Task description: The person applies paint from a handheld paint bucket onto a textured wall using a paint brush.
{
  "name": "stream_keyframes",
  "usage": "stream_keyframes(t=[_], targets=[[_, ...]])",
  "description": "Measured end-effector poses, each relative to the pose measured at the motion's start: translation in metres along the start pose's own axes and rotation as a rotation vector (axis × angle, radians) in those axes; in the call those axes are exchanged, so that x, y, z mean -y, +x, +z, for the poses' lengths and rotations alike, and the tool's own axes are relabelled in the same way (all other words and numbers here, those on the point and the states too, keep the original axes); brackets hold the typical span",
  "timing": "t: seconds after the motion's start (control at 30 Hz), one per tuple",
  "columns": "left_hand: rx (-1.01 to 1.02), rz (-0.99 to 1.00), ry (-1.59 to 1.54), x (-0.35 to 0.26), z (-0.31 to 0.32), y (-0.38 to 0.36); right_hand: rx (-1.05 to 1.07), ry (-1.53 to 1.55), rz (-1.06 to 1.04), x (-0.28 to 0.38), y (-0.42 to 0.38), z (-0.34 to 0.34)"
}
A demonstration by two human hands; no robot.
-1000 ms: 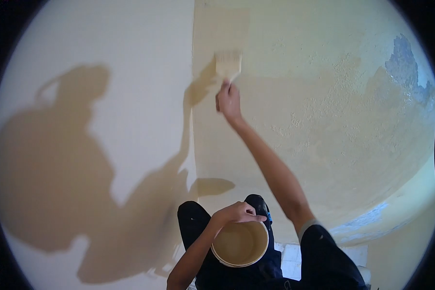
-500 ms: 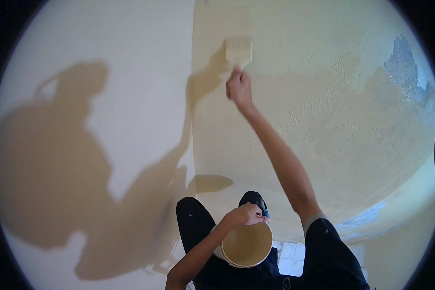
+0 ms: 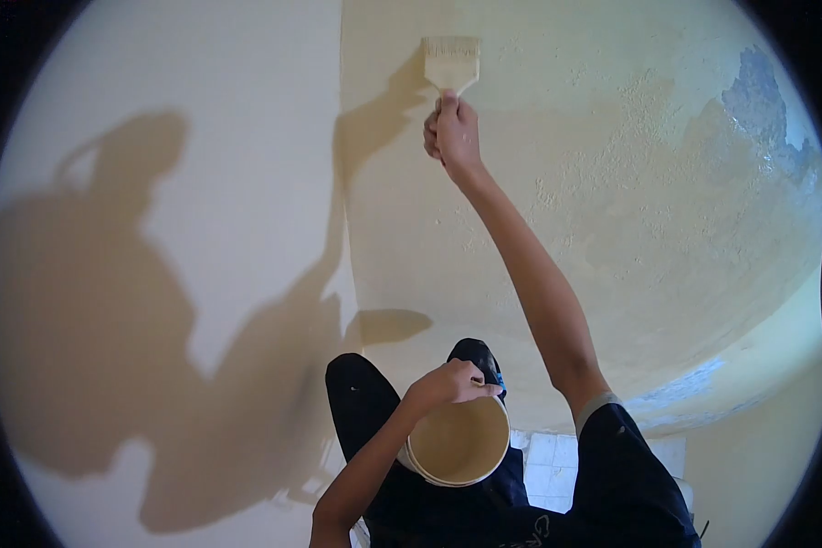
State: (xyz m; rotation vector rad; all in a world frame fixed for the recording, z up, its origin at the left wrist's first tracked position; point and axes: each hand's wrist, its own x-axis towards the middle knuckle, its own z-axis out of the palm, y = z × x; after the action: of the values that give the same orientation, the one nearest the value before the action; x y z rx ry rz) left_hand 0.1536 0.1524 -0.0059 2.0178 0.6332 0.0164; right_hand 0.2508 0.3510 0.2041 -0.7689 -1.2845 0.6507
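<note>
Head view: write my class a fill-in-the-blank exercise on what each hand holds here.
1. The right hand holds a ____ against the wall.
2. The left hand grips the rim of a ____ of paint.
3. The brush bristles point ____.
4. A blue patch of old paint shows at the upper ____ of the view.

Missing words: brush; bucket; up; right

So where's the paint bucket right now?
In the head view the paint bucket is low in the middle, gripped at its rim by the left hand, far below the brush that the right hand presses to the wall.
</note>
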Motion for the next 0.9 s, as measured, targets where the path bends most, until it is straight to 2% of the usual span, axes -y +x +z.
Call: stream_keyframes(t=[0.03,0.1,0.23,0.27,0.37,0.47,0.53,0.57,0.63,0.7,0.77,0.8,0.83,0.87,0.9], targets=[[0.028,0.003,-0.02,-0.002,-0.003,-0.002,-0.068,-0.157,-0.095,-0.025,-0.009,-0.005],[0.045,-0.018,0.042,0.002,0.0,0.005,-0.078,-0.181,-0.107,-0.08,-0.049,-0.016],[0.019,-0.095,0.049,0.0,0.0,0.003,-0.1,-0.276,0.38,-0.119,-0.148,-0.016],[0.023,-0.094,0.052,0.003,0.0,0.004,-0.104,-0.277,0.38,-0.122,-0.152,-0.019],[0.052,-0.084,0.09,0.007,0.0,0.011,-0.046,-0.313,0.234,-0.09,-0.139,-0.02],[0.072,-0.097,0.091,0.004,0.003,0.014,-0.036,-0.253,0.019,-0.026,-0.069,-0.012],[0.053,-0.019,0.052,0.006,0.007,0.015,-0.083,-0.192,-0.056,0.018,-0.028,-0.003],[0.038,-0.019,0.065,0.005,0.006,0.016,-0.077,-0.183,-0.073,0.02,-0.015,-0.004],[-0.029,-0.006,0.103,0.0,0.013,0.014,-0.057,-0.103,0.039,0.016,0.003,-0.012],[-0.032,-0.045,0.109,-0.001,0.014,0.015,-0.137,-0.311,-0.136,-0.039,-0.012,-0.022],[-0.045,-0.095,0.113,-0.002,0.013,0.011,-0.127,-0.275,-0.045,-0.083,-0.069,-0.025],[-0.057,-0.091,0.116,-0.001,0.01,0.012,-0.148,-0.248,0.085,-0.101,-0.103,-0.025],[-0.028,-0.1,0.111,0.002,0.007,0.014,-0.11,-0.217,0.298,-0.108,-0.139,-0.024],[-0.001,-0.108,0.107,0.005,0.004,0.014,0.016,-0.256,0.516,-0.135,-0.165,-0.034],[-0.013,-0.103,0.113,0.005,0.0,0.013,0.016,-0.116,0.691,-0.139,-0.182,-0.034]])
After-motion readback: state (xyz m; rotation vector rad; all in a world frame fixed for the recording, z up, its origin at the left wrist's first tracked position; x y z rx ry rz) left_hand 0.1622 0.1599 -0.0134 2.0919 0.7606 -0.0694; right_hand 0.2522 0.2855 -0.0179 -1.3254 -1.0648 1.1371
